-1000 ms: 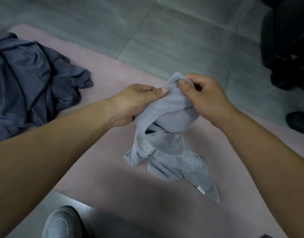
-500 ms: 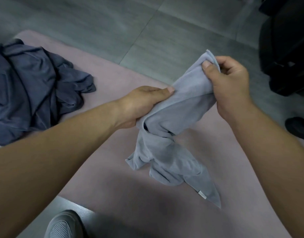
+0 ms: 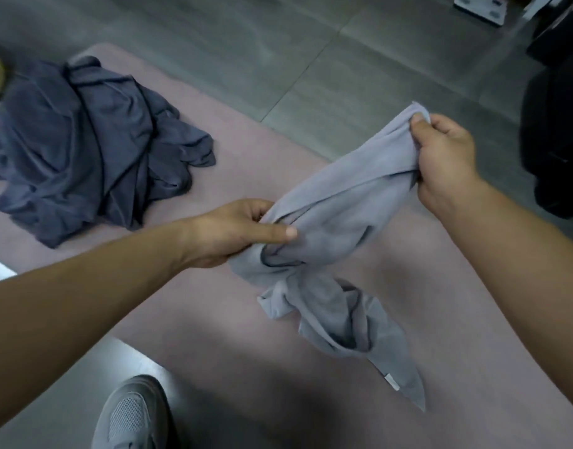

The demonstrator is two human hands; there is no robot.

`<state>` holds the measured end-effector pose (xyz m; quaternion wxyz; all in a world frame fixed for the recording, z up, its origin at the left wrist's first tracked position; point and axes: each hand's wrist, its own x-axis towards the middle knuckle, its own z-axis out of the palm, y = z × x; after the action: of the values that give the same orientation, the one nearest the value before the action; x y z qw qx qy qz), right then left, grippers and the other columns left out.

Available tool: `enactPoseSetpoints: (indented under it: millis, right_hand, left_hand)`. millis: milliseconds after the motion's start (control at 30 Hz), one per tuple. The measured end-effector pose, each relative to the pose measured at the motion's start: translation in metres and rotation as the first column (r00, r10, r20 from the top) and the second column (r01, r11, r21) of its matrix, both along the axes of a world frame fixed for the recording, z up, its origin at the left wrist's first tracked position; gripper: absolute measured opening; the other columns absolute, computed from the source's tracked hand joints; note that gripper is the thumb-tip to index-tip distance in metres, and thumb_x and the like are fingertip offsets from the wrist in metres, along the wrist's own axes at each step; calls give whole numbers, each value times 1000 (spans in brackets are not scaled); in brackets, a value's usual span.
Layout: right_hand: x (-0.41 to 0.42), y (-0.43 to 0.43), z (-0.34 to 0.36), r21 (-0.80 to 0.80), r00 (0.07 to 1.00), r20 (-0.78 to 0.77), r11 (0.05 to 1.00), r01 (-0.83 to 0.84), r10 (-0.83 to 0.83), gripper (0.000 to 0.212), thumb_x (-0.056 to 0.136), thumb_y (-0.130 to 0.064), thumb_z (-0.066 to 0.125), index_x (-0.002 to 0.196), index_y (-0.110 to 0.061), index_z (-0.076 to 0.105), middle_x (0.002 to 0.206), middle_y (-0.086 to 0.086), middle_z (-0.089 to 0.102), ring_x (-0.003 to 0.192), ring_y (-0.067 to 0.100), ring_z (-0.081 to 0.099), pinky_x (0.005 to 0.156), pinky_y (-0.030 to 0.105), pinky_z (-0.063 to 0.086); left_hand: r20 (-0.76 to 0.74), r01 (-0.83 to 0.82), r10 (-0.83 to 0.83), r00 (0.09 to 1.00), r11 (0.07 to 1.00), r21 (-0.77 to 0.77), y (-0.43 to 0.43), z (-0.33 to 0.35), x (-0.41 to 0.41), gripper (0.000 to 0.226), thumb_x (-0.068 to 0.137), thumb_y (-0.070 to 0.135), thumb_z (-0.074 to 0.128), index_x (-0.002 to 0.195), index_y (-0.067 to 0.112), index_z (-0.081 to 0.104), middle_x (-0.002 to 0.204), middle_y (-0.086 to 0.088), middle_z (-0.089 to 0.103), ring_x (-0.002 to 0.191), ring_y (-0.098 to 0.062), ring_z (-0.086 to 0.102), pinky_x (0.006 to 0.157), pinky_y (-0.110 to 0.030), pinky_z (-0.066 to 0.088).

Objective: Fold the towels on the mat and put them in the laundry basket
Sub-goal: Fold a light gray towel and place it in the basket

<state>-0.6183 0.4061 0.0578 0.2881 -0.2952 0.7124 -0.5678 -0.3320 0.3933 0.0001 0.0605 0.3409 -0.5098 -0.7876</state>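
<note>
A light grey towel (image 3: 337,202) hangs bunched in the air above the pink mat (image 3: 246,176). My left hand (image 3: 233,231) grips its bunched middle, thumb laid across the cloth. My right hand (image 3: 447,160) pinches an upper corner, held up and to the right, so the cloth stretches between both hands. The towel's loose end dangles down toward the mat, a small white tag near its tip. A dark blue towel (image 3: 81,150) lies crumpled on the mat's far left part. No laundry basket is in view.
Grey tiled floor (image 3: 214,34) surrounds the mat. A black object (image 3: 557,131) stands at the right edge. My grey shoe (image 3: 133,416) is on the floor at the mat's near edge. A white piece shows at the top right.
My right hand has pulled its corner of the light grey towel up and to the right, away from my left hand, drawing the cloth out longer. The view has shifted left.
</note>
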Motion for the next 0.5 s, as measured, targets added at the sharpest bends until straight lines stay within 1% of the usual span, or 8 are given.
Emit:
enactPoseSetpoints:
  millis: [67,167,200,267,300,367,433,500]
  right_hand:
    - [4,-9,-2,11,996,-77,999,-35,35,19,96,-21,61,78,-19,64,74,-5,60,68,4,56,65,21,48]
    - [14,-15,-11,67,972,-199,991,-112,123,21,97,-22,60,76,-23,62,72,-9,57,62,-3,52,63,16,45]
    - [17,-15,-16,82,967,-216,989,-123,138,22,97,-22,60,75,-25,62,71,-10,57,61,-4,52,62,16,45]
    - [19,-17,-26,99,966,-209,986,-137,155,21,97,-24,59,76,-25,62,71,-11,58,63,-2,53,62,18,46]
    - [19,-18,-30,104,968,-194,985,-140,158,21,97,-24,58,76,-25,62,71,-11,58,63,0,53,61,19,46]
    - [18,-22,-37,115,975,-163,985,-132,150,22,98,-25,58,76,-24,62,70,-11,57,64,3,53,58,20,44]
    - [16,-28,-41,127,979,-147,984,-122,141,22,97,-27,58,76,-23,63,71,-10,59,64,4,54,57,20,44]
    - [12,-35,-46,139,981,-146,984,-108,128,22,97,-28,59,77,-22,64,72,-9,61,63,3,56,57,20,46]
  left_hand:
    - [64,62,-61,996,998,-13,3,-11,8,35,79,19,77,111,5,72,111,-11,74,104,-24,71,89,-30,57]
    - [191,173,-159,969,983,-57,1,-22,22,23,75,17,81,97,12,77,99,-3,77,96,-16,72,83,-22,55]
    - [235,196,-172,957,977,-83,-1,-26,28,23,75,17,83,97,13,77,99,-1,77,97,-16,71,83,-22,55]
    - [275,214,-177,945,970,-114,-3,-35,40,32,74,20,85,104,12,76,105,0,77,105,-18,70,94,-26,53]
    - [256,206,-174,951,973,-107,-1,-41,46,37,74,20,85,110,13,75,110,1,76,110,-17,68,100,-28,50]
    - [161,144,-133,978,988,-59,5,-52,56,43,79,13,80,121,9,70,120,-3,72,117,-18,65,107,-33,47]
    - [43,93,-93,995,996,7,13,-63,62,43,86,3,72,128,3,63,127,-11,68,121,-26,63,107,-37,47]
    - [-35,27,-24,999,997,68,19,-73,65,45,88,3,71,132,1,59,130,-17,65,122,-31,62,105,-40,49]
